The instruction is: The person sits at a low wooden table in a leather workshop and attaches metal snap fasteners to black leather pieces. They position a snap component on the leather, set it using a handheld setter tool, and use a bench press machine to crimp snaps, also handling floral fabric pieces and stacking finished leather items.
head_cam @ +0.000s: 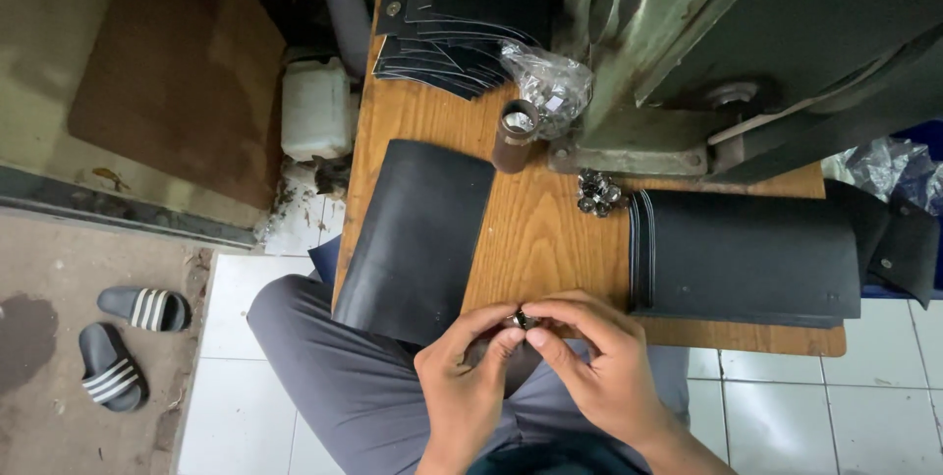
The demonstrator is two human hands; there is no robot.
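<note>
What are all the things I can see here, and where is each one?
wooden table: one, brown, centre
black sheet: one, black, table's left edge, overhanging it
stack of black sheets: one stack, black, table's right side
fanned black sheets: one pile, black, far end of table
metal machine: one, green-grey, top right
small tube: one, brown, beside the machine base
clear bag: one, see-through, behind the tube
metal fittings: small heap, silver, by the right stack
sandals: two, black with white stripes, floor at left
plastic jug: one, white, floor left of table
left hand and right hand: two, pinching a small metal piece together
</note>
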